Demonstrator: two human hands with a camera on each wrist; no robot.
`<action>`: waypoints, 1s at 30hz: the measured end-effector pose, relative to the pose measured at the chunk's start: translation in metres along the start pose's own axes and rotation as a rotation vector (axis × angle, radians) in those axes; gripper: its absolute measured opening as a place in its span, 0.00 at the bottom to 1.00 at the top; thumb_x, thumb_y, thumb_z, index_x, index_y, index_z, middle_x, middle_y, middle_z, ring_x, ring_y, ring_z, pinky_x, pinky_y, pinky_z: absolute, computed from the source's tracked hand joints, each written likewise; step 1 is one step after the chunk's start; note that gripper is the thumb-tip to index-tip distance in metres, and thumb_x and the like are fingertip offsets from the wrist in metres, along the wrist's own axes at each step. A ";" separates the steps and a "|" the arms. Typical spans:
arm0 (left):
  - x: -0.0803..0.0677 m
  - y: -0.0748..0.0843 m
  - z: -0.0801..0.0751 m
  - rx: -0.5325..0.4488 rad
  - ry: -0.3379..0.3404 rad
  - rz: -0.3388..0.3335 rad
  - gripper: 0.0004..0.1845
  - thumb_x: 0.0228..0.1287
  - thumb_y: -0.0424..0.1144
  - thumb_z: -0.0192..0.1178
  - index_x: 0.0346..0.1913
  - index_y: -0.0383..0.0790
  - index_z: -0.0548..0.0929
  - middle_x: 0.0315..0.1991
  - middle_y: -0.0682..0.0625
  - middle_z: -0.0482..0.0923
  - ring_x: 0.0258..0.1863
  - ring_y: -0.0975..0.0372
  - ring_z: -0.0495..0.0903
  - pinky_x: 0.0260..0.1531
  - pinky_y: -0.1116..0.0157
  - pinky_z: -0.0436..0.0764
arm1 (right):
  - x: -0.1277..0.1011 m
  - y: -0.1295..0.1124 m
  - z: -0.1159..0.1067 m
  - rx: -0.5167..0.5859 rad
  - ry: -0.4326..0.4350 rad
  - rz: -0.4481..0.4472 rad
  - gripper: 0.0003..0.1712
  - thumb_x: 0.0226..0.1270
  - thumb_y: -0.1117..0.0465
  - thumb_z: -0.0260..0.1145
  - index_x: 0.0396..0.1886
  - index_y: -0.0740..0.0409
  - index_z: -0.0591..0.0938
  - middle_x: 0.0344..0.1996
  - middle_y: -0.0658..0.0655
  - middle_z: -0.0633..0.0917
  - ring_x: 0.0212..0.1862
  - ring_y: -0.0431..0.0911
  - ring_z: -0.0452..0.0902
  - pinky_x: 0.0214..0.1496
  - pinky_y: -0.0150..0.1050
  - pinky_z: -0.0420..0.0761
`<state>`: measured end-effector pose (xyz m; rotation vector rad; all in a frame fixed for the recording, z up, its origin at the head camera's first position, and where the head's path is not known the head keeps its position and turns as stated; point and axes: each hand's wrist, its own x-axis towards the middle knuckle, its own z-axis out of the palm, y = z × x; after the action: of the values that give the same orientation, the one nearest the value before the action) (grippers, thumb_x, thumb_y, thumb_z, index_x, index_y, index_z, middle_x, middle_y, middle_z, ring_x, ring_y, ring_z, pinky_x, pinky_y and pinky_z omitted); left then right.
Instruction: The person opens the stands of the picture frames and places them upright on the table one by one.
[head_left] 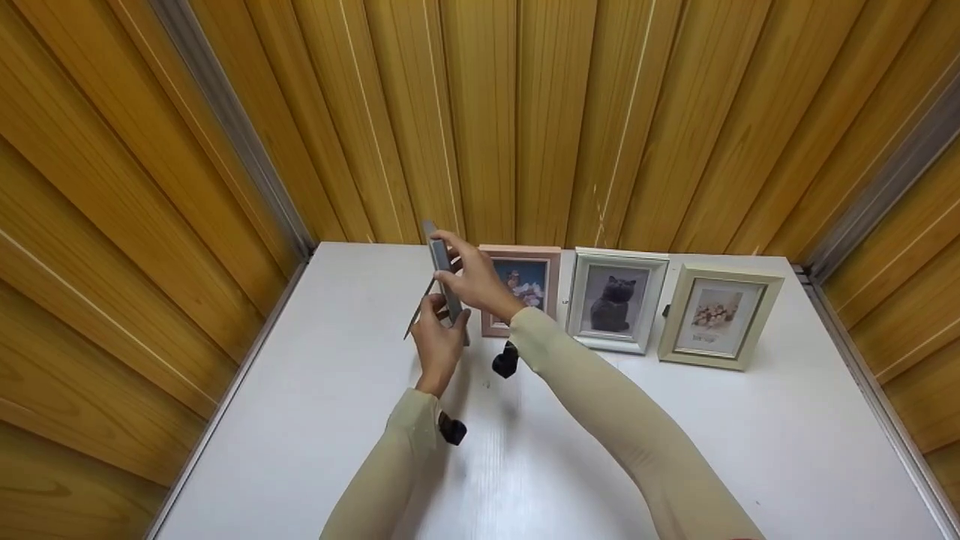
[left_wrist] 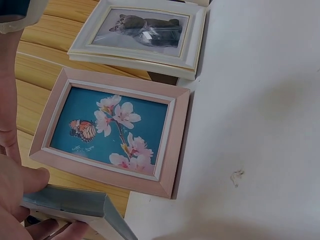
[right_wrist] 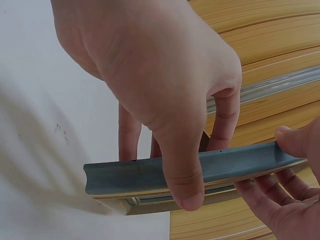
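Observation:
Both hands hold a blue-grey picture frame (head_left: 444,271) upright and nearly edge-on above the left part of the table. My left hand (head_left: 439,345) grips its lower end, thumb on the near side. Higher up, my right hand (head_left: 480,283) pinches the frame's edge between thumb and fingers. A thin dark strip (head_left: 413,319) sticks out on the frame's left side. In the right wrist view the frame's grooved side (right_wrist: 135,174) lies across the right thumb (right_wrist: 184,185), with the left hand (right_wrist: 295,195) at the other end. The held frame's picture is hidden.
Just right of my hands stands a pink frame (left_wrist: 172,140) with a butterfly and blossoms. Beyond it stand a white frame (head_left: 574,315) with a grey cat and a cream frame (head_left: 757,322) with a flower picture. Wood-panelled walls (head_left: 555,120) enclose the white table (head_left: 330,420).

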<state>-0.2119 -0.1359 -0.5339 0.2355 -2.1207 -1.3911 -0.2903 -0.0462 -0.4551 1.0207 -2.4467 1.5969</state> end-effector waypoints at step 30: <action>0.001 -0.003 -0.008 0.026 0.036 -0.003 0.18 0.57 0.29 0.75 0.48 0.35 0.79 0.47 0.39 0.87 0.46 0.49 0.88 0.46 0.51 0.85 | 0.000 0.000 0.005 -0.060 0.004 -0.033 0.37 0.68 0.66 0.72 0.74 0.48 0.71 0.52 0.61 0.86 0.44 0.49 0.85 0.47 0.44 0.84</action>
<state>-0.2088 -0.1438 -0.5344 0.2720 -2.1107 -1.3509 -0.2889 -0.0506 -0.4573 1.0418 -2.4458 1.5052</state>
